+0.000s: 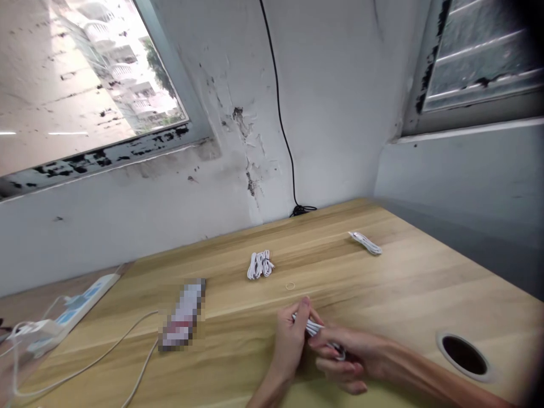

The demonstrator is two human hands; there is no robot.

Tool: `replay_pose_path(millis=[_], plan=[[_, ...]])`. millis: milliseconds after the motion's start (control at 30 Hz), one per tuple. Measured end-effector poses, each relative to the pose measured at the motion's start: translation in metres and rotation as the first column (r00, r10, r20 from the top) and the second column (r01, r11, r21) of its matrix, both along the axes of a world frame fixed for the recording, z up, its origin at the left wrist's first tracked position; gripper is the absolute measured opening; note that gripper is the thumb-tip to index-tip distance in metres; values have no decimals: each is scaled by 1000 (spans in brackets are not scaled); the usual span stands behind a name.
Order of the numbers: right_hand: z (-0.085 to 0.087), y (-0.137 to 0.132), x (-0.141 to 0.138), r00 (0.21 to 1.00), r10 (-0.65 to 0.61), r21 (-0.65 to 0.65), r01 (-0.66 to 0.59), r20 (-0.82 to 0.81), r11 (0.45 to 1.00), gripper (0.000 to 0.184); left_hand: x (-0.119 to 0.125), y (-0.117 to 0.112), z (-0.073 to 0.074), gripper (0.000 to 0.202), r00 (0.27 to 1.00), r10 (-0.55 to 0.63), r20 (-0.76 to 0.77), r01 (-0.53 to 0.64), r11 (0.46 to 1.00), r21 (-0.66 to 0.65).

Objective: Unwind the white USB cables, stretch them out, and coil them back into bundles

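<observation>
My left hand point(291, 343) and my right hand point(345, 352) meet low in the middle of the wooden desk point(408, 289). Between them they hold a white cable point(313, 327), folded into a small bundle; the fingers hide much of it. Farther up the desk lies a looped white cable bundle point(260, 264). Another white cable bundle point(365, 243) lies beyond it to the right. A small thin ring point(290, 286) rests just above my left hand.
A pixelated package point(183, 314) lies left of my hands. At the left, a white power strip point(72, 311) has white cords point(102, 357) trailing over the desk. A round cable grommet hole point(464, 355) sits at the right. A black cable point(280, 107) runs down the wall behind.
</observation>
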State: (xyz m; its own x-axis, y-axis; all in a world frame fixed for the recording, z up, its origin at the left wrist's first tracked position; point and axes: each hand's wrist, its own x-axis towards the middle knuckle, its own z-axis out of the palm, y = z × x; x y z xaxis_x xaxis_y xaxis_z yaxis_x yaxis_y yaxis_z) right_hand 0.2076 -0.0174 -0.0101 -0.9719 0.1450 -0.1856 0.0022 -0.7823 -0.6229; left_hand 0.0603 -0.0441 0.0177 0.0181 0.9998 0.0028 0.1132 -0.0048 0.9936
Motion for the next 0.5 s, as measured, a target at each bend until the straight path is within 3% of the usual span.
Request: replay_pose_path(millis=[167, 500], plan=[[1, 1, 1, 999, 53, 40, -52, -12, 998, 32, -1, -1, 3, 54, 998, -61, -33, 61, 998, 19], [15, 8, 5, 997, -80, 116, 77, 25, 990, 34, -4, 11, 0, 48, 1000, -8, 19, 7, 1000, 22]])
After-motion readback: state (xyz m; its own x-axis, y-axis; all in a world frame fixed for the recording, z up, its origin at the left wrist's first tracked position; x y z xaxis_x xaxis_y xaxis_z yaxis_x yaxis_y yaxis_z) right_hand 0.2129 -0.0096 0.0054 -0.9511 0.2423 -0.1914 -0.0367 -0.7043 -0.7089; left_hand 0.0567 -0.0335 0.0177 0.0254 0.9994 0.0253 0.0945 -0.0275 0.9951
